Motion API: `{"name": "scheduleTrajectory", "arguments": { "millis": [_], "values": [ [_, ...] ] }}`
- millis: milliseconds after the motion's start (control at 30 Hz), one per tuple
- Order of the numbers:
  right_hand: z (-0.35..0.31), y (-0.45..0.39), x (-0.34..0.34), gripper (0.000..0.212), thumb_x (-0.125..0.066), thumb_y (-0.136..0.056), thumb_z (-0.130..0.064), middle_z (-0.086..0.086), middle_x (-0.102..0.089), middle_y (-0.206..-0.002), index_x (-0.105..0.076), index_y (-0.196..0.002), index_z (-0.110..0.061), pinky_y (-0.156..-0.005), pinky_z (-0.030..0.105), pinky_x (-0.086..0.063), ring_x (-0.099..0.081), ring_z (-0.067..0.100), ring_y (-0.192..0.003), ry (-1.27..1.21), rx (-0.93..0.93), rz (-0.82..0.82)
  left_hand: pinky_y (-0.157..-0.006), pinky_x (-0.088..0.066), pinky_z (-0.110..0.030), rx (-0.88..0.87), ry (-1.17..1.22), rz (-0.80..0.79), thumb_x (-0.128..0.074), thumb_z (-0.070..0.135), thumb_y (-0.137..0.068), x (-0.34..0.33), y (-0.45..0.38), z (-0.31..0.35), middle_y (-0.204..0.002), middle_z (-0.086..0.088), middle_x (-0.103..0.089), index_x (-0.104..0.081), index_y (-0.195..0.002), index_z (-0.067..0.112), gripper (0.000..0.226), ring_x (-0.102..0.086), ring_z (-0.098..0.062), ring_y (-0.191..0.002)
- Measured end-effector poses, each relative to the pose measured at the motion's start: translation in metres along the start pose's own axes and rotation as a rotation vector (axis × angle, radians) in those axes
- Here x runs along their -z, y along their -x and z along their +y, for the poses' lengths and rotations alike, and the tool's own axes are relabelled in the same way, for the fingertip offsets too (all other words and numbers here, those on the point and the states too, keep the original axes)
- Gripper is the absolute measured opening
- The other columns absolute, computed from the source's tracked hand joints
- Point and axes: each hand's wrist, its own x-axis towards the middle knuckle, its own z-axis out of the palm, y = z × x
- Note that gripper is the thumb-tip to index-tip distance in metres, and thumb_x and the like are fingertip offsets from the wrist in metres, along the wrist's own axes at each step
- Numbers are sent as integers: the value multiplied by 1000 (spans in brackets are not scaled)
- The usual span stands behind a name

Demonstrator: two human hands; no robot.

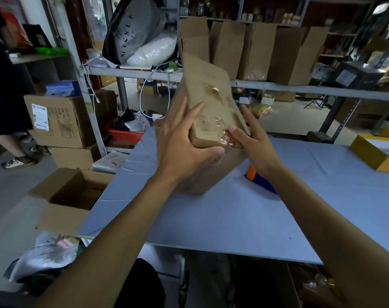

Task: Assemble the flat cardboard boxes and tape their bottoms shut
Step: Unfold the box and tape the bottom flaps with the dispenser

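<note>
Single head-worn wide-angle view, facing forward and down, close over table [233, 218]

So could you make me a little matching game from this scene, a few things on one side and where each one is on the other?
Things:
1. held box
2. open box
3. yellow box
4. red basket

Places:
A. on the floor, left of the table
B. on the table's far right edge
C. between the left hand and right hand, above the table
D. low under the shelf, beyond the table

Pairs: 1-C, 2-A, 3-B, 4-D
</note>
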Motion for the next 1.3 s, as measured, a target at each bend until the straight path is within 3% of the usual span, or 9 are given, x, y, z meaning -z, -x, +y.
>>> {"name": "scheduleTrajectory", "arguments": {
  "millis": [67,167,333,467,700,833,1067,1200,1300],
  "values": [
    [6,5,7,66,-65,-91,-39,-7,-45,-147,-36,-149,-34,-95,28,-52,-55,9,-123,-23,-30,-2,-118,-24,-41,-55,-148,-47,-80,65,-52,-1,-6,9,-163,11,-18,-29,-150,44,112,-24,-15,-145],
    [6,11,15,74,-62,-85,-58,-9,-46,-145,-33,-149,-37,-89,25,-53,-57,6,-120,-26,-82,-82,-105,-17,-7,-106,-188,-112,-80,66,-50,-8,-9,23,-158,9,-30,-22,-154,38,122,-28,-6,-131],
    [38,29,11,66,-36,-92,-70,2,-58,-137,-43,-146,-32,-107,51,-43,-56,24,-125,-148,-320,-256,-106,-39,-45,-76,-341,-407,-68,71,-49,-26,-19,31,-141,-4,-49,-30,-149,34,113,-40,-21,-131],
    [62,42,18,73,-45,-83,-74,4,-61,-132,-54,-137,-27,-106,51,-41,-55,25,-124,-132,-440,-140,-87,-51,-41,-181,-474,-773,-70,59,-63,-45,8,11,-119,9,-64,-52,-127,40,69,-58,-16,-104],
    [67,34,31,61,-64,-92,-27,-8,-68,-106,-37,-145,-41,-62,23,-56,-70,7,-90,-62,-389,-101,-100,-45,-38,-173,-348,-847,-53,72,-71,-44,9,-5,-139,13,-56,-53,-138,33,77,-52,-10,-122],
    [68,32,35,58,-60,-95,-25,-6,-72,-103,-35,-146,-37,-66,24,-57,-70,9,-93,-64,-372,-122,-98,-40,-39,-28,-398,-853,-46,72,-85,-52,-14,-6,-139,6,-50,-50,-135,36,62,-42,-19,-128],
    [70,24,50,44,-51,-99,-28,0,-66,-113,-46,-142,-34,-93,44,-53,-65,17,-103,119,-333,-132,-112,-27,-58,191,-648,-1010,-40,99,-53,-79,-68,-18,-161,-6,-24,-20,-155,29,125,-30,-31,-142],
    [92,13,84,32,-42,-100,-18,5,-66,-120,-64,-122,-24,-87,34,-47,-59,20,-107,710,-226,154,-101,-40,-55,159,-600,-869,-34,106,-43,-91,-66,-32,-139,-4,-53,-51,-133,28,120,-52,-28,-116],
    [111,13,105,30,-50,-94,-20,10,-64,-116,-63,-121,-19,-77,36,-49,-59,27,-100,1033,-345,93,-88,-45,-48,86,-588,-786,-31,105,-49,-96,-67,-32,-104,4,-59,-56,-102,29,96,-55,-21,-92]
  ]
}}
